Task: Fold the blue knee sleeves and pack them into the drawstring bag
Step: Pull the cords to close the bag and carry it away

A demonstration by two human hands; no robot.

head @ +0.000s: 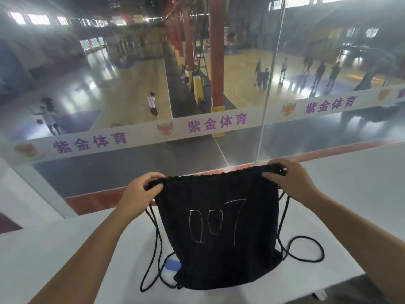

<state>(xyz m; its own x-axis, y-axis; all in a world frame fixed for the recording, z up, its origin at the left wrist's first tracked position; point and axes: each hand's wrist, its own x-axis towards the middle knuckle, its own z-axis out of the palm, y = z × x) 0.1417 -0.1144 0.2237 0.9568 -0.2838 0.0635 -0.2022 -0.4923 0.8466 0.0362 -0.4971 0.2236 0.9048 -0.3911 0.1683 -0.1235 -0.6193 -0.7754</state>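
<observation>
The bag [219, 227] hangs upright at the middle of the view. Its gathered top hem is stretched between two hands and its bottom rests slumped on the white table [65, 249]. The left hand [140, 191] pinches the hem at the bag's ten o'clock corner, fingers curled over the edge with the thumb behind. The right hand [289, 176] grips the two o'clock corner the same way. "007" is scrawled on the face towards the camera.

The bag looks like soft, light knitted cloth with no stiffness. It sags wherever it is unsupported, and its mouth will probably only stay open if the hem is spread from both corners, as here. The cords [306, 249] trail loose down both sides and loop on the table at four o'clock. They could snag a wrist, so the hem is the better place to hold than the cords.

A blue patch [173, 264] shows at the bag's seven o'clock, mostly hidden under it. It may be a sleeve, but too little shows to be sure. If so, it should be stretchy, limp and easy to fold flat, best lifted by a pinch at its free edge.
</observation>
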